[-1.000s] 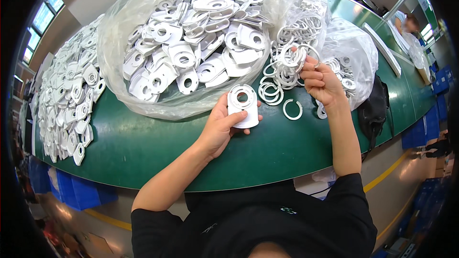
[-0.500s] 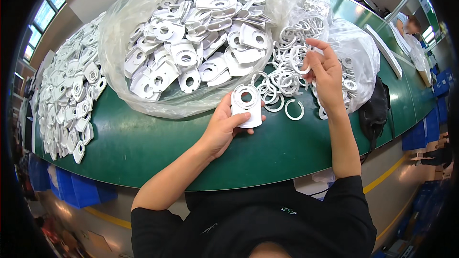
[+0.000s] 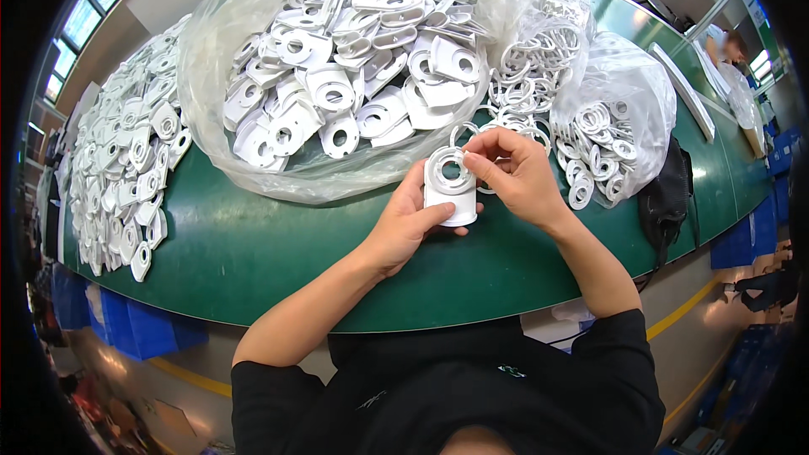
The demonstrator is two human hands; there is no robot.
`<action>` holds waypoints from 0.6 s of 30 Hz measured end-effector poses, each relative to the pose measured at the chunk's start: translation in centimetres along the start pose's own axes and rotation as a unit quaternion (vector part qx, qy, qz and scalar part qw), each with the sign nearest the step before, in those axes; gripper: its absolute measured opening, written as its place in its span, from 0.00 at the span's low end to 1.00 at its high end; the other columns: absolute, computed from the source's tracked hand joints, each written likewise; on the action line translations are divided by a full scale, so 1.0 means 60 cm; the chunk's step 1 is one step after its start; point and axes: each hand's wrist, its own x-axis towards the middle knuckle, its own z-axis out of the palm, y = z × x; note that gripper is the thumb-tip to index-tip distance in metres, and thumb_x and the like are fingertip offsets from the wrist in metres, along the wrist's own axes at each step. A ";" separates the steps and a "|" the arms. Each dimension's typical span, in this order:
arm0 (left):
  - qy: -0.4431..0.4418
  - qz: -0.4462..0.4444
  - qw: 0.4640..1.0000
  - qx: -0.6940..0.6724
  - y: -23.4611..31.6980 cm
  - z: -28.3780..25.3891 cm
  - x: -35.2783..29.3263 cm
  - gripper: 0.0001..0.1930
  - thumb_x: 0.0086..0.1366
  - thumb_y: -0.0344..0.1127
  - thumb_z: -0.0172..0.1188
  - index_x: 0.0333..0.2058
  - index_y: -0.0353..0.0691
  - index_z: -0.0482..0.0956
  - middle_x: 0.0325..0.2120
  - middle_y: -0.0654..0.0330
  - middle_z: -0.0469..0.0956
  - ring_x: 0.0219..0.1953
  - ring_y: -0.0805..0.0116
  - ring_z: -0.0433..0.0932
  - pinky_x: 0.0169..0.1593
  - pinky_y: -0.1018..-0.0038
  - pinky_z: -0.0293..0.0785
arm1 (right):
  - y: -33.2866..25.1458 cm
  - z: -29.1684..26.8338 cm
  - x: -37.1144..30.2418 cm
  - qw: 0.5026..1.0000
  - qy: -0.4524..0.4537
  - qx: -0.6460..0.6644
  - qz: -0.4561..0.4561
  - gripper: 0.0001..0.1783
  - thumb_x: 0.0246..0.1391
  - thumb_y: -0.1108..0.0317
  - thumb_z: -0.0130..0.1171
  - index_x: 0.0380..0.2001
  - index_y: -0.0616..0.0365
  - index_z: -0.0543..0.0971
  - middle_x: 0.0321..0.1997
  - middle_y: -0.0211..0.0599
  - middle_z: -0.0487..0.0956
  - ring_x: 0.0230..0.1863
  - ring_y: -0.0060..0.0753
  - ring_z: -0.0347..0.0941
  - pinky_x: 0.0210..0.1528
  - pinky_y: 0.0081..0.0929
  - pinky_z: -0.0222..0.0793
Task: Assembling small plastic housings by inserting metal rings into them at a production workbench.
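Note:
A white plastic housing point(image 3: 452, 197) with a round hole at its far end is upright in my left hand point(image 3: 403, 226), the thumb pressed on its flat face. At that round end, a white plastic ring point(image 3: 435, 167) lies against the rim around the hole. My right hand point(image 3: 519, 175) is closed in a pinch on the ring's right side; its fingertips hide part of it. Whether the ring is seated cannot be made out. Beyond my right hand lies a loose heap of similar white rings point(image 3: 529, 76).
A large clear bag point(image 3: 286, 189) heaped with white housings fills the middle back. More white parts point(image 3: 126, 177) are piled at left. At right are a clear bag point(image 3: 645, 109) of ringed parts, a black bag point(image 3: 664, 190) and a white strip point(image 3: 684, 93). Another person point(image 3: 723, 46) is far right.
My right hand has come down and left from above the ring heap, bringing a ring to the housing. My left hand has shifted slightly right, still gripping the housing.

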 end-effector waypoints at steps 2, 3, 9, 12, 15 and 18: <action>0.000 -0.001 1.000 0.003 0.000 -0.001 -0.001 0.29 0.61 0.20 0.48 0.61 0.39 0.51 0.50 0.52 0.71 0.48 0.61 0.78 0.39 0.74 0.77 | 0.002 0.000 0.000 1.000 -0.003 -0.016 0.001 0.08 0.56 0.72 0.59 0.37 0.65 0.76 0.32 0.31 0.77 0.31 0.14 0.72 0.30 0.12 0.70; -0.007 -0.008 1.000 0.010 0.000 -0.004 0.000 0.29 0.62 0.21 0.48 0.61 0.39 0.52 0.48 0.53 0.72 0.47 0.62 0.78 0.37 0.75 0.76 | 0.002 -0.003 0.001 0.999 -0.007 -0.040 0.001 0.08 0.56 0.72 0.59 0.37 0.65 0.76 0.32 0.30 0.78 0.31 0.14 0.72 0.30 0.12 0.70; -0.009 -0.011 1.000 0.002 -0.004 -0.005 -0.002 0.25 0.65 0.26 0.46 0.60 0.39 0.53 0.45 0.55 0.75 0.43 0.66 0.79 0.31 0.79 0.72 | 0.001 -0.007 0.003 0.994 -0.013 -0.106 -0.014 0.07 0.54 0.72 0.61 0.35 0.65 0.78 0.32 0.30 0.78 0.29 0.14 0.72 0.30 0.13 0.69; 0.002 -0.004 1.000 0.022 -0.009 -0.007 -0.003 0.23 0.67 0.29 0.46 0.60 0.39 0.54 0.44 0.56 0.75 0.42 0.68 0.80 0.29 0.80 0.71 | -0.001 -0.006 0.003 0.989 -0.016 -0.142 -0.048 0.07 0.52 0.73 0.61 0.34 0.64 0.78 0.31 0.31 0.77 0.28 0.15 0.72 0.29 0.13 0.68; 0.012 0.001 0.998 0.067 -0.010 -0.010 -0.001 0.22 0.68 0.31 0.46 0.59 0.38 0.56 0.41 0.58 0.76 0.40 0.69 0.80 0.28 0.81 0.70 | 0.003 -0.008 0.001 0.985 -0.020 -0.156 -0.076 0.06 0.52 0.73 0.61 0.34 0.63 0.79 0.32 0.31 0.77 0.28 0.16 0.72 0.29 0.14 0.67; 0.023 -0.002 0.995 0.097 -0.009 -0.009 -0.003 0.19 0.67 0.31 0.46 0.57 0.38 0.59 0.40 0.59 0.76 0.38 0.70 0.80 0.28 0.81 0.70 | 0.005 -0.002 0.001 0.982 -0.006 -0.160 -0.102 0.06 0.53 0.73 0.61 0.34 0.62 0.79 0.32 0.30 0.76 0.29 0.16 0.71 0.30 0.14 0.67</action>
